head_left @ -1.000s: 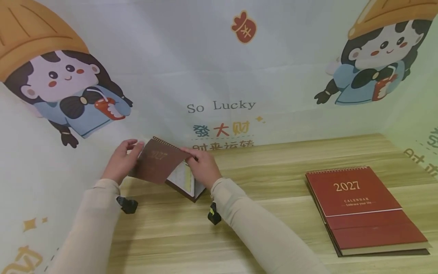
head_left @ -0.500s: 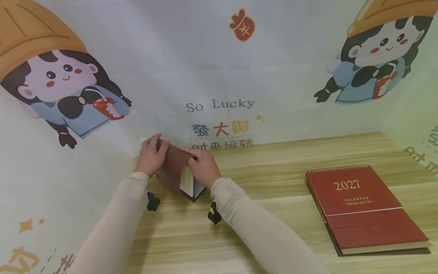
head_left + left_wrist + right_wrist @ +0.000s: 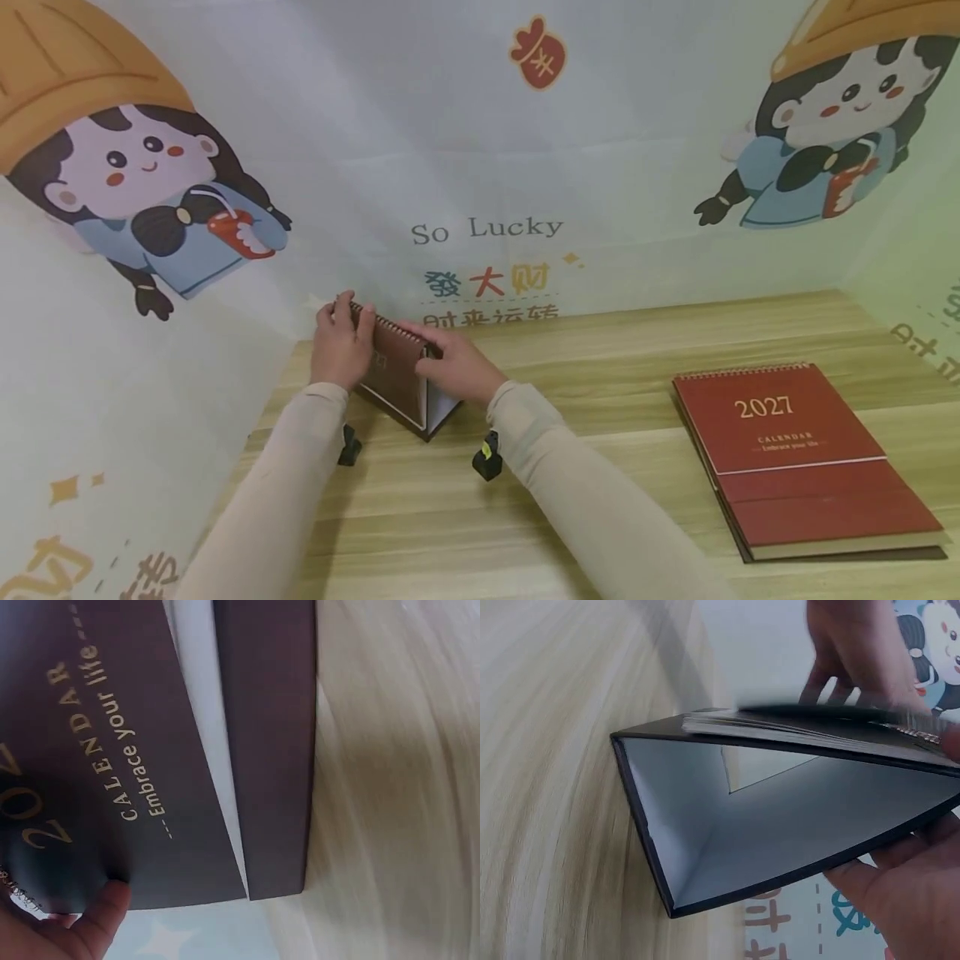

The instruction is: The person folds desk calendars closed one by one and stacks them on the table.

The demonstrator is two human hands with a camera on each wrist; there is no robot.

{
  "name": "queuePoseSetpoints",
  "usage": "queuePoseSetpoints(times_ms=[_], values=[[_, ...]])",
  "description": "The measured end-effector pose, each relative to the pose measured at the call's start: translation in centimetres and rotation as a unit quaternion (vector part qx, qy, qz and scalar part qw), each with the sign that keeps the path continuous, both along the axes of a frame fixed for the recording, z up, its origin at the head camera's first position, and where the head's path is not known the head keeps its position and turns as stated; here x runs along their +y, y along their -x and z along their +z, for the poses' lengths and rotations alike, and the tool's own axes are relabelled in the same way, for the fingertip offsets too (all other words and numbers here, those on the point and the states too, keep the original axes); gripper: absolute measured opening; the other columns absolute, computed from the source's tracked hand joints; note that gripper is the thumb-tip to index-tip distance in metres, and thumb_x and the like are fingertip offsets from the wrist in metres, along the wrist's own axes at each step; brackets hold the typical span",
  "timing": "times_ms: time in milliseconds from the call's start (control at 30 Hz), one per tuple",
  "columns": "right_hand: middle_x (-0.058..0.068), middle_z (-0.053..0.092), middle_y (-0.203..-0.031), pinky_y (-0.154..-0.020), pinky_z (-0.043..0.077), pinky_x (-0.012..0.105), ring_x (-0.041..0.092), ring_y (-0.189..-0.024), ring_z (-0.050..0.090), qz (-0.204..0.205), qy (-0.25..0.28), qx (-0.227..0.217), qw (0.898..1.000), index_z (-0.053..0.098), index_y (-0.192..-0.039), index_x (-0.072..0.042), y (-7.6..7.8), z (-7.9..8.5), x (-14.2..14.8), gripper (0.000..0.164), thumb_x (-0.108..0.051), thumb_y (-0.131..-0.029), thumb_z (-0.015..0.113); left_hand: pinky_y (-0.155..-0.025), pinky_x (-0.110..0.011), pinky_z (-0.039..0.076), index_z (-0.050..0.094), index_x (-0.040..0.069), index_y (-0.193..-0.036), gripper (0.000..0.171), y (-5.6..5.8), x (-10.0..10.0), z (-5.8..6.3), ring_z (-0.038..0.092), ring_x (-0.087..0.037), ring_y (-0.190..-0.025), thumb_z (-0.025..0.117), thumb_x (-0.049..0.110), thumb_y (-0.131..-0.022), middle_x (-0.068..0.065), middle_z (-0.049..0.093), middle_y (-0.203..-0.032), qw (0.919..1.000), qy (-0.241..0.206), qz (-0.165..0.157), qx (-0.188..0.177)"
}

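Note:
A dark brown-red desk calendar (image 3: pixel 399 371) stands as a tent on the wooden table, its spiral binding along the top. My left hand (image 3: pixel 341 346) pinches its upper left corner, the thumb (image 3: pixel 105 919) on the front cover. At the right end of the spiral, my right hand (image 3: pixel 461 362) holds the top edge, thumb in front and fingers behind the back panel. Gold lettering reading "CALENDAR" (image 3: pixel 79 746) shows on the cover in the left wrist view. From the right wrist, the hollow triangular stand (image 3: pixel 780 817) shows its white inside, with the pages lying against the front panel.
A red 2027 calendar (image 3: pixel 817 500) lies flat on the table (image 3: pixel 600 500) at the right. Behind the table rises a pale printed backdrop (image 3: pixel 637 167) with cartoon figures, and it also covers the left and right sides.
My left hand has brought the lifted front cover down over the pages while moving right to the calendar's upper left corner. My right hand has stayed at the right end, shifting slightly right.

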State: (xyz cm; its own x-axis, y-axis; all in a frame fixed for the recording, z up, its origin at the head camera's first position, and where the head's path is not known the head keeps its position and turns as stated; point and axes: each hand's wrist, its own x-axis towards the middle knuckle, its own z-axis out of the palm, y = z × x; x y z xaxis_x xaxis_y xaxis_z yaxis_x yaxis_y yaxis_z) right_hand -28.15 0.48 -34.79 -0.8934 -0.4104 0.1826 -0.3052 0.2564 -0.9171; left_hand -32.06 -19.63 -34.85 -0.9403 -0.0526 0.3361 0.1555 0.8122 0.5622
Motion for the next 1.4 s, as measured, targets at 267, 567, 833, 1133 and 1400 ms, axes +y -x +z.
queuePoseSetpoints(times_ms=[267, 567, 833, 1133, 1400], values=[[0.006, 0.062, -0.132, -0.089, 0.051, 0.033, 0.016, -0.106, 0.063, -0.054, 0.017, 0.029, 0.998, 0.053, -0.145, -0.021, -0.8, -0.2, -0.8, 0.048, -0.036, -0.1, 0.059, -0.099, -0.067, 0.034, 0.02, 0.012, -0.156, 0.063, -0.2, 0.7, 0.0, 0.037, -0.056, -0.127, 0.023, 0.05, -0.107, -0.033, 0.018, -0.15, 0.9996, -0.02, -0.009, -0.016], [0.001, 0.069, -0.119, -0.08, 0.053, 0.032, 0.011, -0.089, 0.066, -0.135, -0.022, 0.053, 0.989, 0.059, -0.138, -0.026, -1.1, -1.5, -1.8, 0.041, -0.03, -0.098, 0.064, -0.098, -0.068, 0.035, 0.018, 0.017, -0.157, 0.067, -0.3, 0.8, -0.1, 0.038, -0.054, -0.127, 0.017, 0.058, -0.104, -0.031, 0.017, -0.15, 0.9993, -0.026, -0.002, -0.025], [0.003, 0.07, -0.113, -0.08, 0.053, 0.033, 0.013, -0.089, 0.066, -0.135, -0.039, 0.021, 0.99, 0.056, -0.141, -0.022, -0.9, -2.3, -2.0, 0.05, -0.031, -0.093, 0.069, -0.097, -0.068, 0.035, 0.01, 0.02, -0.159, 0.072, -0.2, 0.0, -0.3, 0.04, -0.057, -0.124, 0.013, 0.064, -0.101, -0.032, 0.014, -0.15, 0.9983, -0.022, -0.009, -0.053], [0.003, 0.069, -0.11, -0.076, 0.054, 0.034, 0.014, -0.087, 0.065, -0.124, -0.039, -0.009, 0.991, 0.053, -0.143, -0.018, -0.7, -3.0, -1.9, 0.057, -0.034, -0.091, 0.071, -0.109, -0.062, 0.027, -0.014, 0.004, -0.156, 0.085, -0.1, -1.8, -2.3, 0.029, -0.057, -0.133, 0.02, 0.061, -0.102, -0.042, 0.012, -0.148, 0.9957, -0.03, -0.034, -0.08], [0.003, 0.069, -0.107, -0.077, 0.054, 0.034, 0.013, -0.085, 0.065, -0.122, -0.05, -0.021, 0.991, 0.05, -0.144, -0.015, -0.6, -3.2, -2.0, 0.06, -0.037, -0.092, 0.07, -0.116, -0.055, 0.014, 0.002, -0.012, -0.15, 0.077, -0.1, -4.2, -4.7, 0.015, -0.049, -0.141, 0.046, 0.034, -0.106, -0.042, 0.017, -0.146, 0.9824, -0.087, -0.105, -0.128]])
